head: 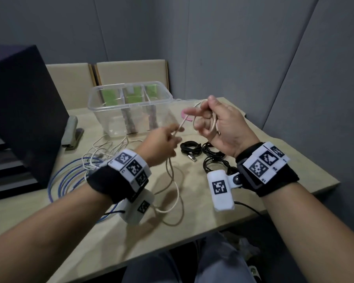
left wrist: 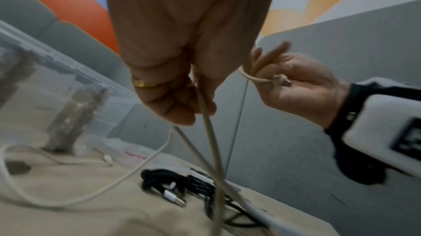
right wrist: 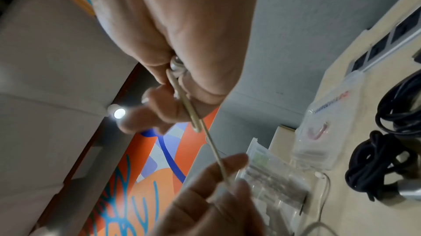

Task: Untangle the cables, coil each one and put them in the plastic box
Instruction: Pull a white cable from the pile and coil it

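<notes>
A beige braided cable (head: 175, 180) runs from the table up through both hands. My left hand (head: 172, 137) pinches a straight stretch of it between thumb and fingers, just in front of the clear plastic box (head: 102, 111). My right hand (head: 204, 121) is raised to the right of the box and grips a few loops of the same cable wound around its fingers. In the right wrist view the cable (right wrist: 214, 149) stretches taut from the right hand (right wrist: 182, 85) down to the left hand (right wrist: 218, 182). The plug end (left wrist: 286, 82) lies in the right palm.
Two black coiled cables (head: 189, 147) (head: 214, 155) lie under the hands. A blue cable (head: 63, 176) and thin white cables (head: 102, 150) are tangled at the left. A stapler (head: 72, 129), a dark box (head: 18, 111) and a bag with a pink item (head: 187, 117) stand nearby. The box holds dividers.
</notes>
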{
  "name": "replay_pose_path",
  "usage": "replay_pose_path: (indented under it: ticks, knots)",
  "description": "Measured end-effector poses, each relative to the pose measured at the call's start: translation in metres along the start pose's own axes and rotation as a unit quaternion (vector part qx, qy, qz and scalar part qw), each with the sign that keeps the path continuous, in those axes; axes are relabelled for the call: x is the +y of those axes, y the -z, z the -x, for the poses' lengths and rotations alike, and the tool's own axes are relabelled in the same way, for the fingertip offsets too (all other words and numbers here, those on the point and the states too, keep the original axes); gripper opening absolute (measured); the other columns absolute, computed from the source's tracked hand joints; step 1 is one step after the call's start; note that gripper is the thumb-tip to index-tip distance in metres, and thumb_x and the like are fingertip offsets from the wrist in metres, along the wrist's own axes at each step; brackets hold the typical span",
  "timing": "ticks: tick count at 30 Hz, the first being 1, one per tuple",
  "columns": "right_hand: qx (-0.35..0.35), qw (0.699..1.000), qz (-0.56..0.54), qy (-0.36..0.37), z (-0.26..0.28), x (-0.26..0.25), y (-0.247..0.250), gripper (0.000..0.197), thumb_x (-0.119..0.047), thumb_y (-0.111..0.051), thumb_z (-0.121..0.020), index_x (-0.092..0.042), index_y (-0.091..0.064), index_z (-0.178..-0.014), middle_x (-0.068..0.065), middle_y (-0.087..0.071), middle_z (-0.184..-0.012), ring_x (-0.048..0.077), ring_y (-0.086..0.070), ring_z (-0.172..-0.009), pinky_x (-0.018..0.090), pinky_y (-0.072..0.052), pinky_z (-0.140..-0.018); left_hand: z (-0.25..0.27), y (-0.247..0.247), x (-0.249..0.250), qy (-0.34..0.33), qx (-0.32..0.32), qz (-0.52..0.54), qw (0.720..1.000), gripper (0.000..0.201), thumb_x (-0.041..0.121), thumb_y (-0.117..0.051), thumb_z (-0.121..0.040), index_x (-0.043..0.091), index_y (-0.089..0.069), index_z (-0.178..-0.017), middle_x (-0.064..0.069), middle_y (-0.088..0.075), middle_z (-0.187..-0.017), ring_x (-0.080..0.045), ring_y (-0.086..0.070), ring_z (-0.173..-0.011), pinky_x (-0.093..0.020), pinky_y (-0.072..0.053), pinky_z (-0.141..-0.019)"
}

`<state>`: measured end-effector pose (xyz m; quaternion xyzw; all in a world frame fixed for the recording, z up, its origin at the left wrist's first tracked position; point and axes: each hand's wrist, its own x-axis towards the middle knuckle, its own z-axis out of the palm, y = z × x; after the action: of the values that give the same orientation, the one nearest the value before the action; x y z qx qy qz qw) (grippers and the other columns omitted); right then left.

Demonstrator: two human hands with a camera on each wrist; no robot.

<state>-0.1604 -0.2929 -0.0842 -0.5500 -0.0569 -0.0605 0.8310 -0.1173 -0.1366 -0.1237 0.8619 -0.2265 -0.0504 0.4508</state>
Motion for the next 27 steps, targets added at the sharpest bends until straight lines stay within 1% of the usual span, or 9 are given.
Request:
replay_pose_path:
  ticks: [2,4,6,10,14,16,18,21,27]
  knots:
    - [0.012,0.998,-0.058,0.005,-0.004,0.0,-0.001,0.032,-0.023,-0.034,-0.103,-0.006,-0.05,-0.082,0.022,-0.067,-0.105,0.028,-0.071,-0.083,0.032,-0.058,-0.064,0.009,-0.006,-0.001,0.016,-0.061,-0.036,0.997,0.024,0.014,-0.055,-0.093,0.019,-0.049,-0.116,-0.001,-0.062,-0.077,-0.014,-0.065,-0.064,-0.025,-0.056,-0.063]
    - [0.046,0.995,-0.088,0.011,-0.01,0.002,0.002,0.029,-0.019,-0.038,-0.102,-0.004,-0.053,-0.084,0.026,-0.06,-0.12,0.035,-0.061,-0.112,0.05,-0.052,-0.092,0.017,-0.008,-0.002,0.027,-0.13,-0.072,0.989,0.025,0.014,-0.059,-0.09,0.019,-0.048,-0.112,-0.004,-0.068,-0.081,-0.018,-0.069,-0.07,-0.032,-0.058,-0.07]
    - [0.082,0.995,-0.052,0.014,-0.016,0.006,0.005,0.023,-0.016,-0.04,-0.102,-0.006,-0.055,-0.087,0.022,-0.059,-0.123,0.034,-0.054,-0.122,0.043,-0.05,-0.096,0.023,-0.005,-0.001,0.025,-0.206,-0.109,0.972,0.019,0.014,-0.06,-0.089,0.017,-0.051,-0.105,0.0,-0.07,-0.078,-0.015,-0.069,-0.069,-0.028,-0.055,-0.07]
    - [0.112,0.957,0.26,0.067,-0.02,0.016,0.013,0.02,-0.016,-0.045,-0.099,-0.017,-0.061,-0.086,-0.012,-0.065,-0.083,0.005,-0.063,-0.09,0.023,-0.043,-0.086,0.026,0.015,0.009,-0.008,-0.284,-0.221,0.933,0.006,0.023,-0.056,-0.091,0.022,-0.06,-0.087,0.01,-0.067,-0.069,0.006,-0.056,-0.054,-0.011,-0.041,-0.054]
    - [0.0,0.868,0.496,0.022,-0.013,0.024,0.018,0.02,-0.02,-0.044,-0.099,-0.011,-0.061,-0.099,-0.001,-0.068,-0.1,0.014,-0.062,-0.101,0.026,-0.043,-0.091,0.019,0.037,0.018,-0.054,-0.173,-0.16,0.97,0.014,0.026,-0.051,-0.095,0.021,-0.057,-0.084,0.004,-0.068,-0.069,0.006,-0.05,-0.047,-0.012,-0.037,-0.051]
    - [-0.04,0.89,0.452,-0.034,-0.009,0.027,0.014,0.025,-0.022,-0.039,-0.101,-0.007,-0.058,-0.095,-0.001,-0.066,-0.067,0.024,-0.067,-0.073,0.037,-0.048,-0.083,0.014,0.044,0.021,-0.077,-0.068,-0.122,0.987,0.015,0.024,-0.05,-0.096,0.019,-0.054,-0.082,-0.001,-0.065,-0.066,0.004,-0.049,-0.043,-0.012,-0.036,-0.046]
    - [-0.056,0.928,0.363,-0.068,-0.005,0.026,0.007,0.036,-0.03,-0.034,-0.103,-0.007,-0.057,-0.088,-0.004,-0.044,-0.047,0.018,-0.045,-0.043,0.034,-0.047,-0.064,0.008,0.05,0.024,-0.097,0.015,-0.095,0.991,0.015,0.023,-0.049,-0.096,0.018,-0.053,-0.082,-0.002,-0.06,-0.065,0.002,-0.049,-0.045,-0.014,-0.037,-0.047]
    - [-0.092,0.95,0.286,-0.079,0.001,0.02,-0.003,0.046,-0.044,-0.037,-0.1,-0.008,-0.054,-0.077,-0.007,-0.026,-0.043,0.01,-0.024,-0.039,0.026,-0.039,-0.052,-0.002,0.053,0.024,-0.123,0.098,-0.094,0.983,0.012,0.023,-0.049,-0.096,0.017,-0.053,-0.086,-0.003,-0.058,-0.072,-0.017,-0.057,-0.065,-0.028,-0.045,-0.06]
    - [-0.062,0.994,0.089,-0.015,-0.002,0.001,-0.007,0.041,-0.034,-0.033,-0.103,-0.015,-0.04,-0.068,-0.004,-0.038,-0.043,0.01,-0.027,-0.034,0.026,-0.033,-0.047,-0.006,0.038,0.002,-0.076,-0.013,-0.156,0.985,0.01,0.02,-0.052,-0.094,0.015,-0.055,-0.086,0.002,-0.063,-0.073,-0.017,-0.063,-0.07,-0.034,-0.053,-0.068]
